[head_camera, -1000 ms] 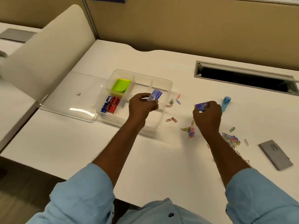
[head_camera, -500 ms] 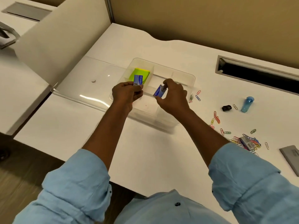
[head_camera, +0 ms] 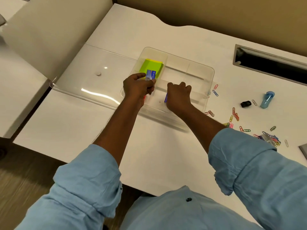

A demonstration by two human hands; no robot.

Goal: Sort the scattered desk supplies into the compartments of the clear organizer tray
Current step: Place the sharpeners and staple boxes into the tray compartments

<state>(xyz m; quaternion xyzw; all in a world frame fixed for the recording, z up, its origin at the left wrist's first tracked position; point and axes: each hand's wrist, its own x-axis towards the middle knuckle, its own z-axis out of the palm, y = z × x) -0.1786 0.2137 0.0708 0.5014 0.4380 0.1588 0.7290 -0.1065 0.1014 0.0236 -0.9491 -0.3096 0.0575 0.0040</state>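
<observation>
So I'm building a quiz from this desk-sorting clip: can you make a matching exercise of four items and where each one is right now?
Items
1. green sticky notes
2. blue box in left hand
3. black clip
4. blue box in right hand

Places
A. on the desk beside the light blue tube
B. low in a near compartment of the tray
C. far left compartment
D. held above the tray's left side

Pairs: 1-C, 2-D, 3-A, 4-B
</observation>
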